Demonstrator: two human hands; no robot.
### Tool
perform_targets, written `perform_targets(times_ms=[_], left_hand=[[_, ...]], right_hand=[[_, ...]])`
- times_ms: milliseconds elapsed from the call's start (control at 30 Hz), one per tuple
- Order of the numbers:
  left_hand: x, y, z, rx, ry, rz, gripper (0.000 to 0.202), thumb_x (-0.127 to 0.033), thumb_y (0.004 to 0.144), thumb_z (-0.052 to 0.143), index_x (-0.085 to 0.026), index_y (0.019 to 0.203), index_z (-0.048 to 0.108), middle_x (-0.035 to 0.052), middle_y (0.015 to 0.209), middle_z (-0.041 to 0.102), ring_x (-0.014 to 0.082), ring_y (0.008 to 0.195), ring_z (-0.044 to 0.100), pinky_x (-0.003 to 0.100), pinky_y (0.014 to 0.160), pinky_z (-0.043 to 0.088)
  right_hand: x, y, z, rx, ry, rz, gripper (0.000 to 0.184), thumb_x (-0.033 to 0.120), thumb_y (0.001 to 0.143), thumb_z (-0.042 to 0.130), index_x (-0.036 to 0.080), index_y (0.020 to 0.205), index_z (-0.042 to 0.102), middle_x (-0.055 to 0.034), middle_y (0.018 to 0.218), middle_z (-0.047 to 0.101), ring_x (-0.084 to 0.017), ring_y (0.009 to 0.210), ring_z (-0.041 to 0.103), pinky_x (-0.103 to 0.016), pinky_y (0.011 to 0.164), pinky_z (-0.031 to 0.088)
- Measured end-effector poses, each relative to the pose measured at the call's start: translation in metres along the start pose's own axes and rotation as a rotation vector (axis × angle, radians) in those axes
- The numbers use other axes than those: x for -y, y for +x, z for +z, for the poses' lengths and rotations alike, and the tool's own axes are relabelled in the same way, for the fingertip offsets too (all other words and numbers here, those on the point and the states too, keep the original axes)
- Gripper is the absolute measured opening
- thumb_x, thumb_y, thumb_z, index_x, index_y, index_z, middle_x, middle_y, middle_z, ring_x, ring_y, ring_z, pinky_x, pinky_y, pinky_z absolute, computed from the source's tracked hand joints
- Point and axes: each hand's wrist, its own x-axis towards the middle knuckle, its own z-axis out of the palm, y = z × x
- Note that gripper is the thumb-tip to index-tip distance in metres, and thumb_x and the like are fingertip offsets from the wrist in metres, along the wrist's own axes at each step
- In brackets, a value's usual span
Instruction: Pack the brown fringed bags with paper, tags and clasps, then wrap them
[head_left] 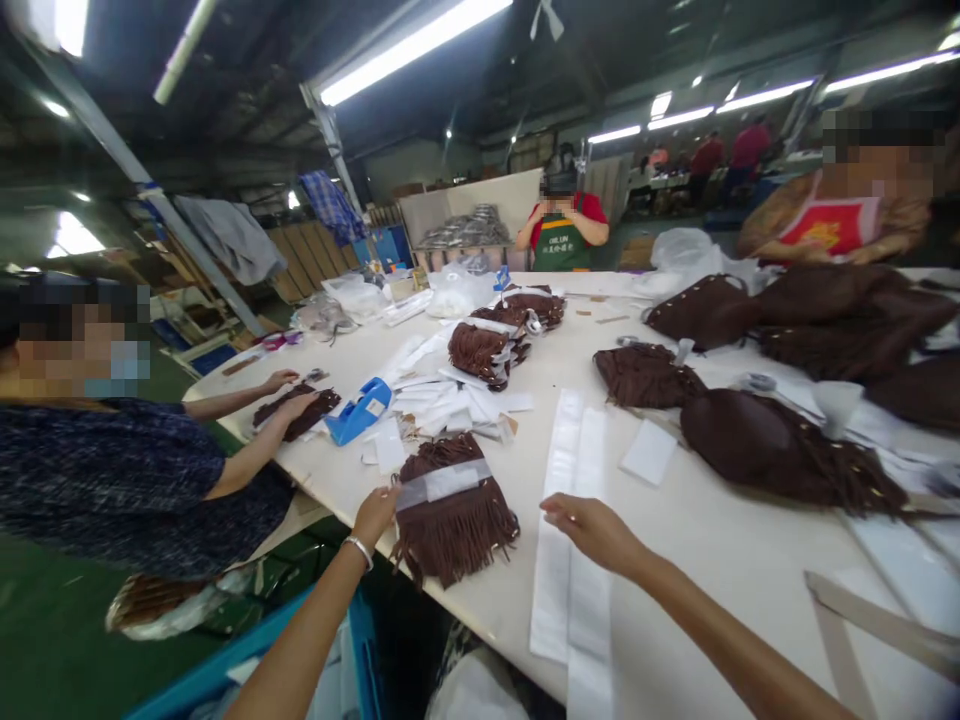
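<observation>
A dark brown fringed bag (pixel 454 525) lies at the near edge of the table, with a pale translucent band (pixel 442 483) across it. My left hand (pixel 375 520), wearing a bracelet at the wrist, pinches the bag's left edge near the end of the band. To the right, my right hand (pixel 589 530) hovers over long white strips (pixel 555 570) lying side by side. Its fingers are loosely curled, with the thumb a little apart, and nothing shows in them. A blue tape dispenser (pixel 360 410) stands beyond the bag, beside a heap of white slips (pixel 450 400).
More brown fringed bags (pixel 480 352) sit mid-table, with larger brown bags (pixel 757 445) on the right. A co-worker's hands (pixel 292 400) rest on a brown piece at left. Other people stand across the table (pixel 675 560). A blue crate (pixel 364 640) is below its edge.
</observation>
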Motion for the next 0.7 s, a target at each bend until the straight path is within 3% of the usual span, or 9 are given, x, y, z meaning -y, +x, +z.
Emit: perform_targets(times_ms=[200, 333, 467, 600, 700], left_hand=[[0.008, -0.002, 0.005, 0.142, -0.344, -0.242, 0.038, -0.050, 0.092, 0.052, -0.013, 0.095, 0.062, 0.0029, 0.084, 0.067, 0.0130, 0.071, 0.064, 0.032, 0.068, 0.054], [0.011, 0.000, 0.005, 0.232, -0.552, -0.239, 0.045, -0.057, 0.074, 0.069, -0.013, 0.083, 0.064, 0.0056, 0.077, 0.069, 0.0176, 0.070, 0.066, 0.031, 0.066, 0.051], [0.019, -0.006, 0.001, 0.327, -0.736, -0.162, 0.046, -0.054, 0.063, 0.074, -0.015, 0.086, 0.065, 0.0081, 0.089, 0.072, 0.0205, 0.081, 0.069, 0.030, 0.073, 0.052], [0.033, -0.011, -0.002, 0.405, -0.836, -0.143, 0.043, -0.051, 0.067, 0.071, -0.016, 0.091, 0.066, 0.0074, 0.091, 0.072, 0.0214, 0.084, 0.069, 0.031, 0.074, 0.052], [0.038, 0.003, 0.001, 0.437, -0.828, -0.167, 0.040, -0.048, 0.065, 0.073, -0.015, 0.086, 0.066, 0.0055, 0.082, 0.072, 0.0212, 0.078, 0.068, 0.030, 0.068, 0.050]], right_hand=[[0.031, 0.078, 0.056, -0.038, 0.124, 0.229, 0.050, 0.042, 0.091, 0.050, 0.016, 0.133, 0.048, -0.0126, 0.122, 0.063, -0.022, 0.105, 0.063, -0.033, 0.091, 0.045], [0.039, 0.106, 0.078, -0.025, 0.216, 0.303, 0.060, 0.051, 0.091, 0.047, 0.011, 0.136, 0.045, -0.0153, 0.118, 0.065, -0.023, 0.107, 0.064, -0.034, 0.090, 0.047], [0.045, 0.100, 0.085, 0.064, 0.356, 0.293, 0.060, 0.062, 0.088, 0.045, 0.014, 0.121, 0.061, -0.0117, 0.108, 0.070, -0.024, 0.102, 0.066, -0.033, 0.083, 0.051], [0.049, 0.078, 0.094, 0.255, 0.778, 0.242, 0.058, 0.068, 0.079, 0.055, 0.020, 0.109, 0.068, -0.0059, 0.099, 0.073, -0.026, 0.101, 0.066, -0.034, 0.084, 0.051], [0.051, 0.081, 0.104, 0.205, 0.890, 0.250, 0.061, 0.068, 0.071, 0.064, 0.018, 0.104, 0.070, -0.0069, 0.099, 0.073, -0.026, 0.101, 0.066, -0.034, 0.089, 0.049]])
